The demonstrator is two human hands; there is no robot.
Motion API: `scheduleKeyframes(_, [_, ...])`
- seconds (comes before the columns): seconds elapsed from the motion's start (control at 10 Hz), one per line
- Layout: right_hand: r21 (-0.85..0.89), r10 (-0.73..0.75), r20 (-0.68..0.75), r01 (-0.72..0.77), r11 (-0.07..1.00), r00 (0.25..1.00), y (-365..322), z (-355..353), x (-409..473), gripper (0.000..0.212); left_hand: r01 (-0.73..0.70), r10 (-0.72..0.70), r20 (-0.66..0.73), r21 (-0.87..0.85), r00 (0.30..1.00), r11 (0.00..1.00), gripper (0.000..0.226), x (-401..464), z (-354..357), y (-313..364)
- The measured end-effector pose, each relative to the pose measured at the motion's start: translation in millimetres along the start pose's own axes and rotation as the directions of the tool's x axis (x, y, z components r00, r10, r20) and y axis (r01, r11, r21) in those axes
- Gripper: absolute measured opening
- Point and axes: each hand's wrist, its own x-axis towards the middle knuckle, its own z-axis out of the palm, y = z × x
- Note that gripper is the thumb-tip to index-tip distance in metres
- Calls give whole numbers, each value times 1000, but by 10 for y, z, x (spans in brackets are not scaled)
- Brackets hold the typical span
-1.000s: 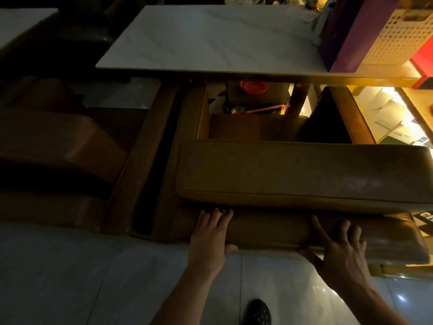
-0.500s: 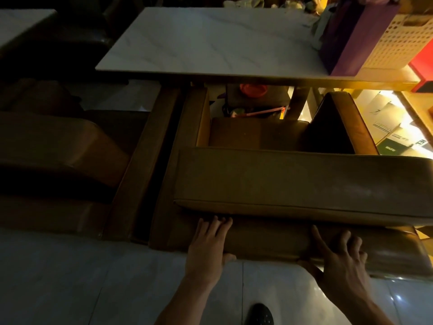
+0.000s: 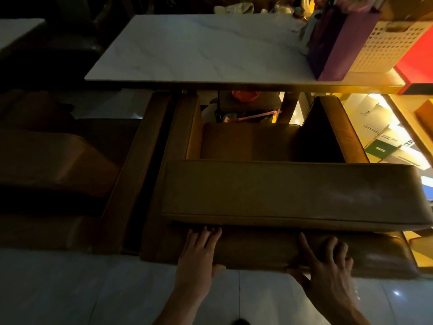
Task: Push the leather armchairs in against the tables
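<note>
Brown armchair (image 3: 288, 191) right in front of the fingers, its front tucked under the white table (image 3: 199, 48). Left hand (image 3: 196, 256) flat on the chair's back, fingers (image 3: 206, 235) straight and close together, tips under the top cushion. Right hand (image 3: 328, 266) pressed on the same back, fingers spread apart, thumb low. Purple bag (image 3: 337, 41) far past the fingertips. Another armchair (image 3: 46, 165) off to the left.
</note>
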Motion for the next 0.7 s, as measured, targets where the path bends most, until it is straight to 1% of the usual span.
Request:
scheduleKeyframes(0.1, [-107,19,100,-8,994,995,38,37,1,94,11,-12,46,30,999,999,87,23,-45,26])
scheduleKeyframes(0.2, [-131,14,128,3,991,992,71,11,21,92,7,-10,83,36,996,999,89,28,-125,70])
scheduleKeyframes(0.3, [-110,-8,158,25,994,987,92,-80,-8,93,25,-29,162,27,986,999,88,26,-231,69])
scheduleKeyframes(0.4, [-43,-23,204,33,999,979,140,-221,-59,96,35,-25,289,-32,957,999,89,-38,-393,98])
scheduleKeyframes(0.6, [163,-142,184,112,980,973,152,-530,-459,76,42,-17,372,-58,928,997,88,-431,-776,132])
scheduleKeyframes(0.7, [156,-204,199,175,972,959,75,-630,-726,68,115,-41,477,-127,878,985,83,-656,-1057,95])
